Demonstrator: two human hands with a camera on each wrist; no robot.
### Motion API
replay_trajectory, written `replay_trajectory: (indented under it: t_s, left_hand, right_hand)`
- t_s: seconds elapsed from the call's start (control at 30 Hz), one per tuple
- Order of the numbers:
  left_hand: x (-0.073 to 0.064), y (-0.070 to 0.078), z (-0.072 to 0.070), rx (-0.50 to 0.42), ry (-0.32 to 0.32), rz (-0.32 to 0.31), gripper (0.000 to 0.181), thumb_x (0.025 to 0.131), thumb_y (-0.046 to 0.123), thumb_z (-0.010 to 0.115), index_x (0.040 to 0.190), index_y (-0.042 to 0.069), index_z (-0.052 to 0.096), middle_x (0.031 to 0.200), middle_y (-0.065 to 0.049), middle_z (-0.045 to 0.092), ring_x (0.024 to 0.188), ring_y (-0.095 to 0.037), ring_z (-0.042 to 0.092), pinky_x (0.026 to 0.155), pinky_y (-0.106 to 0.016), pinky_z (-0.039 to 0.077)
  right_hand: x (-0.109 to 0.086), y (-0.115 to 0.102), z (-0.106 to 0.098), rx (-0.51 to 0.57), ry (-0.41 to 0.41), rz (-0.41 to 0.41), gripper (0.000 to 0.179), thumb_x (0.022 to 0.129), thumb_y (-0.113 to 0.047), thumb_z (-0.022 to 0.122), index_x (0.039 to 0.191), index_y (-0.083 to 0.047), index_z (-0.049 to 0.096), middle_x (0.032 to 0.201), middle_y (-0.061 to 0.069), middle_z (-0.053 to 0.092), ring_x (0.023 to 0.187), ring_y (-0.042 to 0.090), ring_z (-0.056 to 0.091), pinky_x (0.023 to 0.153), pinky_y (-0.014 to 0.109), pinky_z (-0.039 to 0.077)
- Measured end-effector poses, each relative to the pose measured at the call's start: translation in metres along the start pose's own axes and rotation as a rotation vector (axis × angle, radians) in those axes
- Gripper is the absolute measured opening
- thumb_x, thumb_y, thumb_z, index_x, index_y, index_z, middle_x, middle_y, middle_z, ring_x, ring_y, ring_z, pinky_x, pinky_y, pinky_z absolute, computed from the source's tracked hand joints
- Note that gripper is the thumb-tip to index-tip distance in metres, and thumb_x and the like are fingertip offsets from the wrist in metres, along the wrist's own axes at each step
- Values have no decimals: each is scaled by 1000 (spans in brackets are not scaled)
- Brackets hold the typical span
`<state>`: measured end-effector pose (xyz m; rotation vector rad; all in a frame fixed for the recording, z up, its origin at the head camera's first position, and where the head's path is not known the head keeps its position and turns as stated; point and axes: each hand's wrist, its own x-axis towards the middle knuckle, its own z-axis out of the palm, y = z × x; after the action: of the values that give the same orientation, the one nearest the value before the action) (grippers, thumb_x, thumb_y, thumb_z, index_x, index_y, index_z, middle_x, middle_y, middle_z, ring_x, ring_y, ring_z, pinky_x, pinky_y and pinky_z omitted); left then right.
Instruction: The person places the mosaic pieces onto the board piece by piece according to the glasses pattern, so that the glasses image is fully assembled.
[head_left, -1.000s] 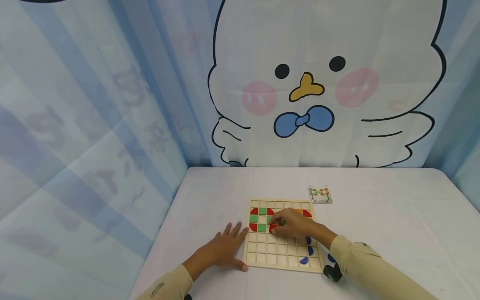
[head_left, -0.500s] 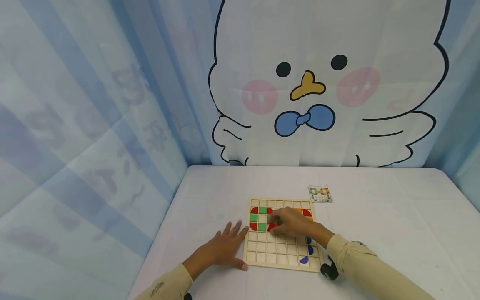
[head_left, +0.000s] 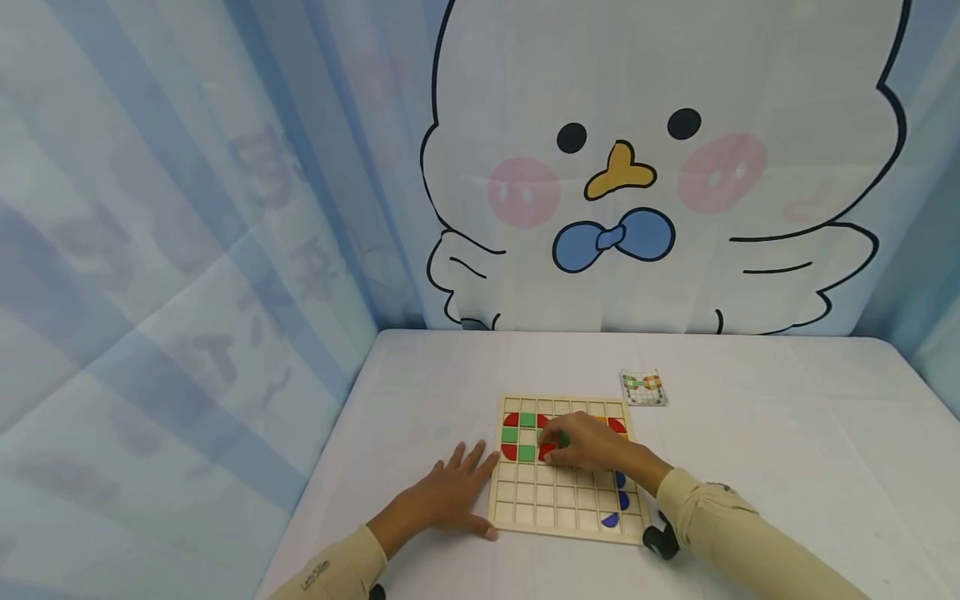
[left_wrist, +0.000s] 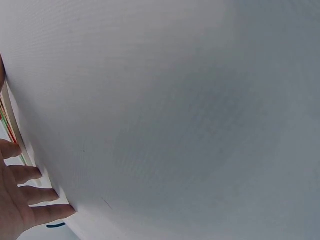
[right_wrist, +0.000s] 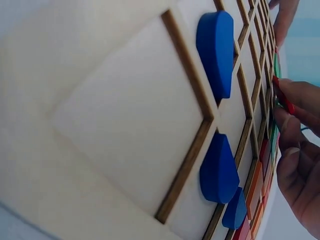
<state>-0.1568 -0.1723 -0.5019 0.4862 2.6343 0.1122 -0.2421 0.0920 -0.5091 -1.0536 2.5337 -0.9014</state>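
Observation:
A wooden grid board (head_left: 525,493) lies on the table, with red, green and orange tiles in its far rows. My right hand (head_left: 585,442) is over the board. Its thumb and fingers pinch a red tile (right_wrist: 284,95), seen nearly edge-on in the right wrist view. In the head view that red tile (head_left: 547,451) is at the corner beside a green square tile (head_left: 527,453); my fingers partly cover it. Another green piece (head_left: 565,441) shows under my hand. My left hand (head_left: 453,492) rests with spread fingers at the board's left edge, holding nothing.
Several blue pieces (right_wrist: 216,52) lie on the board's near right cells. A small pattern card (head_left: 643,388) lies beyond the board's far right corner. The white table (head_left: 435,375) ends at a printed curtain (head_left: 600,300) behind and at the left.
The red tile tilts and shifts slightly under my right fingertips, which stay at the same corner of the board. My left hand keeps its place at the board's edge.

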Motion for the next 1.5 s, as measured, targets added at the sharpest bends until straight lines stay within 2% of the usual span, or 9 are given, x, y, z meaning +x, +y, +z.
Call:
replay_trajectory:
  t_s: [0.23, 0.43, 0.6, 0.8, 1.0, 1.2, 1.37, 1.5]
  left_hand:
    - [-1, 2, -2, -15, -3, -10, 112, 72, 70, 75, 161, 26, 24, 169, -8, 16, 154, -40, 18, 115, -63, 32]
    - [-2, 3, -3, -12, -9, -12, 112, 72, 70, 75, 161, 26, 24, 169, -8, 17, 154, -40, 18, 115, -63, 33]
    - [-2, 3, -3, -12, -7, 2, 112, 72, 71, 74, 161, 25, 24, 169, -8, 16, 154, -40, 18, 114, -63, 33]
    - [0, 1, 0, 1, -4, -6, 113, 71, 72, 74, 161, 27, 23, 169, -7, 17, 154, -40, 18, 114, -63, 34]
    - [2, 0, 2, 0, -4, -17, 113, 71, 72, 75, 161, 28, 23, 169, -6, 16, 154, -39, 18, 114, -63, 33]
    - [3, -1, 2, -5, -10, -21, 113, 71, 71, 75, 161, 28, 22, 170, -6, 15, 154, -39, 17, 115, -62, 32]
    - [4, 0, 4, -1, -3, -25, 114, 71, 71, 76, 161, 28, 22, 170, -6, 15, 155, -39, 17, 115, -63, 32]
    - [4, 1, 3, 3, 0, -24, 114, 71, 71, 76, 161, 27, 22, 170, -6, 16, 155, -39, 17, 114, -63, 33]
  right_hand:
    - [-2, -1, -3, -5, 5, 60, 19, 87, -25, 79, 101, -12, 75, 84, -9, 63, 75, 6, 52, 65, 23, 44]
    - [0, -3, 0, -40, 22, 40, 18, 86, -23, 80, 100, -12, 77, 92, -7, 70, 84, 8, 59, 74, 28, 51]
    - [0, -4, 2, -74, 19, 70, 18, 85, -24, 80, 100, -14, 77, 95, -7, 69, 89, 10, 61, 80, 33, 53]
    - [-2, -5, 1, -95, 19, 67, 15, 85, -21, 80, 98, -14, 77, 94, -5, 69, 88, 12, 61, 78, 34, 53]
    - [-2, -5, 1, -103, 36, 51, 14, 85, -16, 79, 98, -13, 77, 93, -4, 69, 82, 9, 58, 71, 27, 49]
    - [-2, -4, 0, -58, 33, 43, 14, 87, -19, 77, 100, -13, 76, 88, -8, 69, 78, 5, 56, 68, 24, 48]
    - [-14, 5, -16, 24, 35, 52, 20, 95, -25, 71, 109, -12, 74, 95, -8, 69, 83, 5, 59, 72, 26, 50]
    - [-36, 19, -34, 60, 55, 98, 23, 96, -28, 69, 111, -11, 73, 97, -8, 68, 83, 7, 56, 69, 25, 50]
